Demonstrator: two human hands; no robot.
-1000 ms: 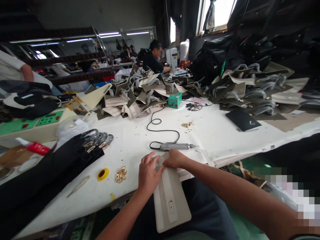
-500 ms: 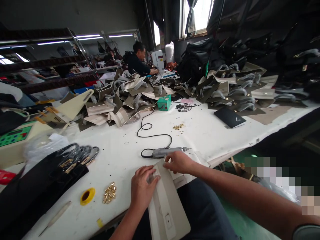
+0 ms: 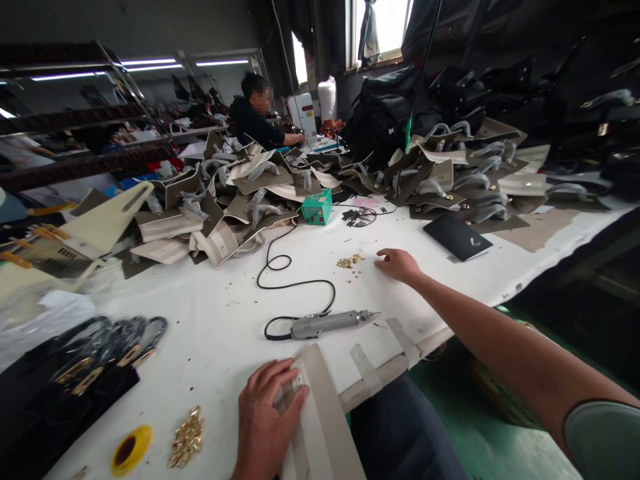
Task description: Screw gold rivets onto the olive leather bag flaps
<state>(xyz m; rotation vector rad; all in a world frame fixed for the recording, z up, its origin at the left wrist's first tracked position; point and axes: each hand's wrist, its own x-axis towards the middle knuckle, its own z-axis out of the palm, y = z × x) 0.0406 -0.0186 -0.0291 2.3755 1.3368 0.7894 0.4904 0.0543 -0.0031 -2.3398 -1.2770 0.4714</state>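
My left hand [image 3: 270,420] grips the edge of a beige bag panel [image 3: 327,407], thumb on its face and fingers along the side. The panel leans over the table's front edge at my lap, its lower end cut off by the frame. My right hand [image 3: 399,266] is stretched out over the table, fingers bent with a gap between thumb and forefinger, nothing visible in them. Just left of its fingertips lies a small scatter of gold washer-like pieces [image 3: 349,262]. A grey electric screwdriver [image 3: 330,323] lies between the panel and the scatter.
A green power box [image 3: 317,208] stands behind the screwdriver's black cord. Beige bag pieces [image 3: 270,175] are heaped at the back. Gold fittings [image 3: 187,437], yellow tape [image 3: 131,450] and black bags [image 3: 65,407] lie left. A black booklet [image 3: 457,237] lies right. A person sits beyond.
My right hand has left the panel and moved forward to beside the small gold pieces. My left hand still holds the panel. The view has shifted slightly.
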